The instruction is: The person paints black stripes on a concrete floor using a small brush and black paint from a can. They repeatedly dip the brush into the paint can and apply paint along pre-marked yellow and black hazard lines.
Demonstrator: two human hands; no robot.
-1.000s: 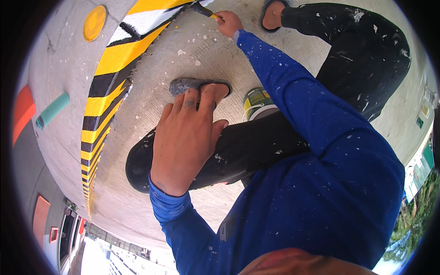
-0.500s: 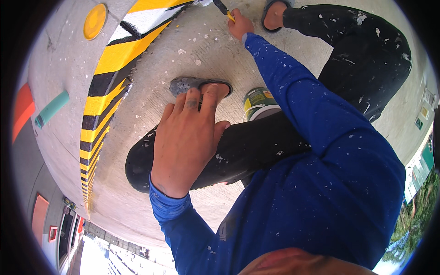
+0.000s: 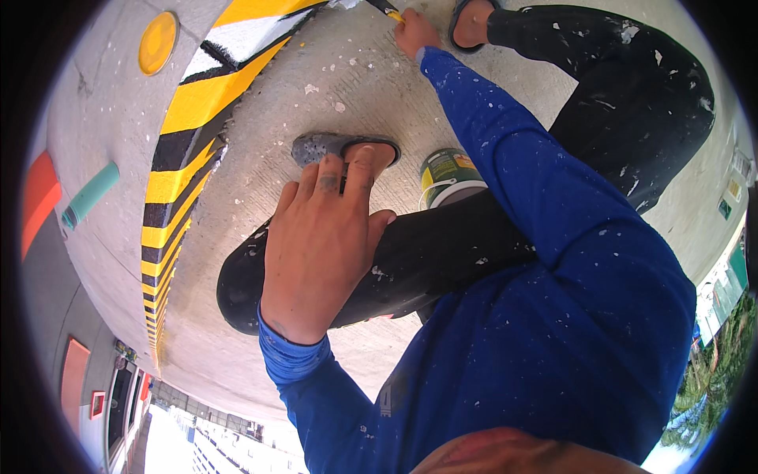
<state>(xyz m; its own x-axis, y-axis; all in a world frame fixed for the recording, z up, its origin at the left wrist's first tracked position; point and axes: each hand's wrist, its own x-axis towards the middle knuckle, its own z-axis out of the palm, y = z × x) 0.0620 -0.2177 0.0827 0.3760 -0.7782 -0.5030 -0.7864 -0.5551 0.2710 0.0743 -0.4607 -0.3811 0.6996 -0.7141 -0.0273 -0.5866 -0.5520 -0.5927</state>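
Observation:
At the top of the head view my right hand is closed round the yellow handle of a paintbrush. Its dark end points up and left toward a curb with yellow and black stripes and a white patch near the top; the brush tip is cut off by the picture's edge. My left hand lies over my bent left leg, palm down, holding nothing, its fingers stretched out and slightly apart. Between my legs stands a green paint bucket with a white rim and wire handle, partly covered by the leg.
My grey clog rests on the paint-spotted concrete floor near the curb. Beyond the curb are a round yellow disc, a teal tube and an orange-red object.
My right hand and the paintbrush have shifted very slightly, with more of the brush now past the top edge. The left hand stays on the leg.

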